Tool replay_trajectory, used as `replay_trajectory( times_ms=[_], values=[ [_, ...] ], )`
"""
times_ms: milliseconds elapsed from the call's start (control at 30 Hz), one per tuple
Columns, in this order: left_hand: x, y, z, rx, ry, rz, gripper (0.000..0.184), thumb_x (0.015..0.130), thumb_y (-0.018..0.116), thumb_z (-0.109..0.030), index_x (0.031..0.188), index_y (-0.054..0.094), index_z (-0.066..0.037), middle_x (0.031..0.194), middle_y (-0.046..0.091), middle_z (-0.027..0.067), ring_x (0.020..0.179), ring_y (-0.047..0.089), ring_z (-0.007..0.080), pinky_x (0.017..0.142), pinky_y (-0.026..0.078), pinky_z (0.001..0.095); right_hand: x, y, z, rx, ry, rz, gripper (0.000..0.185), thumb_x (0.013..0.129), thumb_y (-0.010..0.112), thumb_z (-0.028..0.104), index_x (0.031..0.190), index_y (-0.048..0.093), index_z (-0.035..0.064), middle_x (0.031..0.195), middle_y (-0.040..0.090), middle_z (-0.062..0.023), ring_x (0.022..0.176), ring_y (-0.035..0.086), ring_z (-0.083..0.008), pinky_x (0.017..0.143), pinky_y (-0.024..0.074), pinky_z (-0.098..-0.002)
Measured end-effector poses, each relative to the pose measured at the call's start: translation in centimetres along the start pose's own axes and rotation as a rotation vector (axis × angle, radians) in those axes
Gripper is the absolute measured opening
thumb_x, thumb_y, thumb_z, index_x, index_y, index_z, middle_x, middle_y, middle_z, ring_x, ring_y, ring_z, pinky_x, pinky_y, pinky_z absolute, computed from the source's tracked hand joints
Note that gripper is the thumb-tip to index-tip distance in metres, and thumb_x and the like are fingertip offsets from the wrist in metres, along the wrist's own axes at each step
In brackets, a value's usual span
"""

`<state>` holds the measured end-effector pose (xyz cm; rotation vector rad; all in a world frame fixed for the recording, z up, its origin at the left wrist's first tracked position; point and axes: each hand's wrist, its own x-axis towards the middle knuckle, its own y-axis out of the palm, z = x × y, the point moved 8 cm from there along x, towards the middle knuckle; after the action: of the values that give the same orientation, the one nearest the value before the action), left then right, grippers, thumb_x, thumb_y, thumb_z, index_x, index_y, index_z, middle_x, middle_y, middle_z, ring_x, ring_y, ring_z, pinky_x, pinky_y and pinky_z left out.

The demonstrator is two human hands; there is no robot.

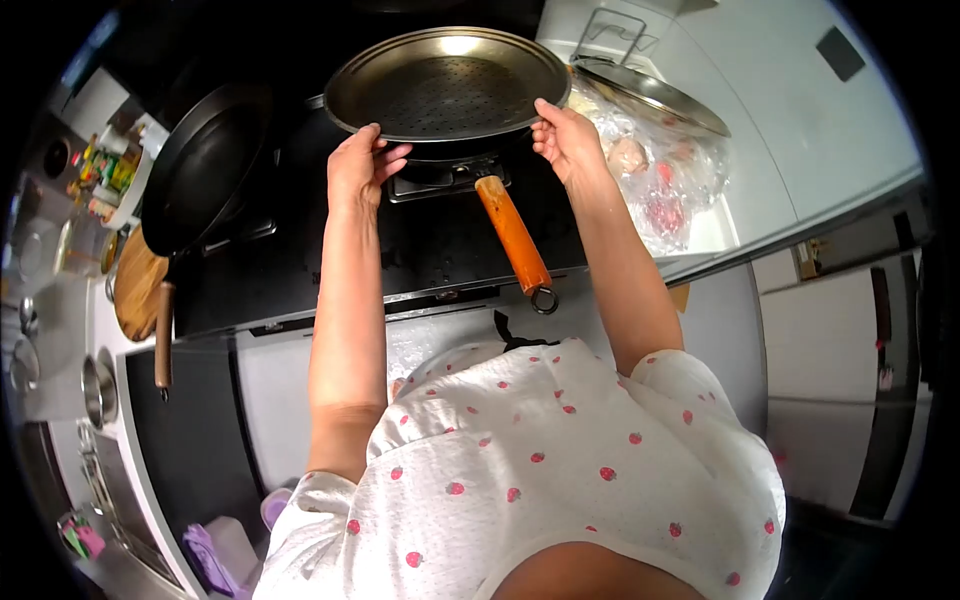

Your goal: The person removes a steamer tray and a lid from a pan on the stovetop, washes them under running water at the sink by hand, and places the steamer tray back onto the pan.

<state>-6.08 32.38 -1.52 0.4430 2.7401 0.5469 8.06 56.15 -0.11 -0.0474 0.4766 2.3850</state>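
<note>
A round metal steamer tray (450, 95) with small holes in its middle is above the right side of the stove. My left hand (358, 172) grips its near left rim, thumb on top and fingers below. At the near right rim, my right hand (570, 142) pinches the edge the same way. Below the tray, a pan with an orange wooden handle (514, 238) sits over the burner, its body mostly hidden. I cannot tell whether the tray touches that pan.
A black wok (208, 170) with a brown handle stands on the left burner. Plastic-bagged food (662, 190) and a metal lid (660, 95) lie to the right. Left of the stove are a wooden board (138, 285) and a metal bowl (98, 390).
</note>
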Motion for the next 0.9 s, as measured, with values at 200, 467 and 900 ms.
replay_trajectory(
  times_ms=[200,467,900],
  values=[
    [-0.2,-0.1,-0.3,0.013,0.039,0.007,0.018,0.085,0.050,-0.015,0.081,0.049,0.003,0.079,0.057,0.0152,0.064,0.063,0.0259,0.045,0.053,0.0261,0.5,0.8,0.0,-0.008,0.019,0.021,0.018,0.083,0.056,0.018,0.087,0.046,0.0037,0.066,0.053,-0.0064,0.051,0.051,-0.0128,0.043,0.0432,-0.0232],
    [0.0,-0.5,-0.8,0.138,-0.012,-0.073,0.026,0.089,0.043,-0.028,0.078,0.049,-0.005,0.080,0.061,0.0128,0.072,0.063,0.0245,0.056,0.050,0.0313,0.1,0.5,0.9,-0.033,0.014,0.027,0.017,0.088,0.045,0.018,0.091,0.046,0.0013,0.068,0.057,-0.0110,0.054,0.055,-0.0150,0.043,0.0443,-0.0232],
    [0.1,-0.7,-1.2,0.156,0.017,-0.053,0.031,0.090,0.043,-0.030,0.073,0.052,-0.007,0.076,0.060,0.0091,0.070,0.060,0.0192,0.061,0.048,0.0303,-0.3,0.6,1.4,-0.002,-0.034,0.029,0.018,0.091,0.038,0.015,0.098,0.047,0.0009,0.072,0.058,-0.0110,0.060,0.058,-0.0170,0.051,0.0478,-0.0261]
  ],
)
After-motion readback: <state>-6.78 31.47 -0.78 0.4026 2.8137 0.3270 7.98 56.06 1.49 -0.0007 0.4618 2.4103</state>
